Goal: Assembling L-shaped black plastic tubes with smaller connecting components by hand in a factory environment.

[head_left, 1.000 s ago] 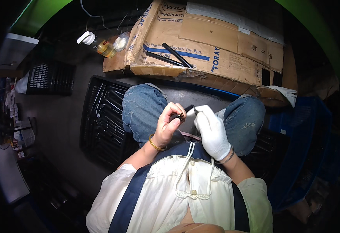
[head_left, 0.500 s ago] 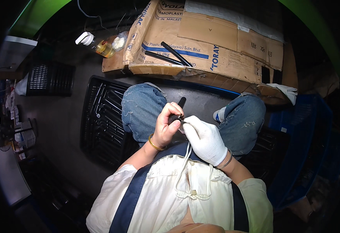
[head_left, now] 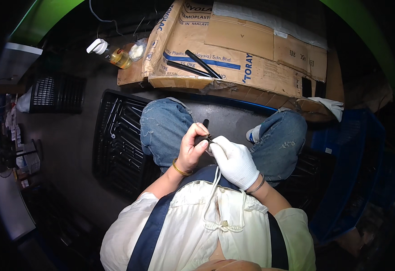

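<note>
My bare left hand [head_left: 192,151] is closed round a black rod-like part [head_left: 206,123], whose far end sticks up past my fingers. Against the near end of that part, my right hand [head_left: 235,163], in a white knit glove, is pinched with thumb and forefinger together. What sits between the gloved fingertips is too small and hidden to name. Both hands meet in front of my lap, between my knees. Two black tubes [head_left: 203,64] lie crossed on the cardboard ahead.
A black crate [head_left: 99,149] of black parts stands by my left knee. Ahead is a cardboard-covered surface [head_left: 260,70] with a white glove [head_left: 328,107] at its right edge. A bottle [head_left: 116,58] stands far left, a black basket [head_left: 57,94] beyond; blue crates [head_left: 346,167] are at right.
The black part's far end has dropped and swung slightly left, with less of it showing. Both hands have shifted a little left and stay together.
</note>
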Demonstrator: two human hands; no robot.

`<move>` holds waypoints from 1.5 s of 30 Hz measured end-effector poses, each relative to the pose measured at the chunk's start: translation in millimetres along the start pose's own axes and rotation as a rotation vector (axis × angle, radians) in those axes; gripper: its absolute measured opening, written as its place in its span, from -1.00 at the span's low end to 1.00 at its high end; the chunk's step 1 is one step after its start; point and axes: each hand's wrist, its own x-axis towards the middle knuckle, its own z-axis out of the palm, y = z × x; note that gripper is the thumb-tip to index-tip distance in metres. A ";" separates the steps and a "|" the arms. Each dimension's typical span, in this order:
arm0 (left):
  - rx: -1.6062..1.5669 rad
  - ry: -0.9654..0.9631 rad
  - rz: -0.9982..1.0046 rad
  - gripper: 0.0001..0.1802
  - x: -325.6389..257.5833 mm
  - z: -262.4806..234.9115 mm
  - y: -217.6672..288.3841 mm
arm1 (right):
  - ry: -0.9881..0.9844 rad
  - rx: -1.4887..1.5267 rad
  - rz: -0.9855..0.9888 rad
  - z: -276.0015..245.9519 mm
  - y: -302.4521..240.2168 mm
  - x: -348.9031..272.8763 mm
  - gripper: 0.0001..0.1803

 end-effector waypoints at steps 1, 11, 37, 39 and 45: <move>-0.001 0.000 0.000 -0.73 -2.9 -0.2 -1.9 | -0.012 -0.011 0.011 0.9 0.7 -0.5 -0.87; -0.181 0.031 0.190 -0.68 9.1 1.2 21.1 | 0.086 0.011 0.197 -15.2 39.4 8.6 -0.82; -1.436 -0.064 -0.358 -0.30 51.8 -32.0 22.5 | -0.291 -0.079 0.105 18.3 16.6 -14.4 -0.64; -1.463 -0.106 -0.327 -0.30 50.1 -30.7 17.4 | -0.274 -0.059 0.102 18.5 16.9 -14.7 -0.64; -0.679 0.288 -0.530 -0.50 21.4 25.7 3.9 | -0.061 0.046 0.236 15.2 28.2 -13.9 -0.71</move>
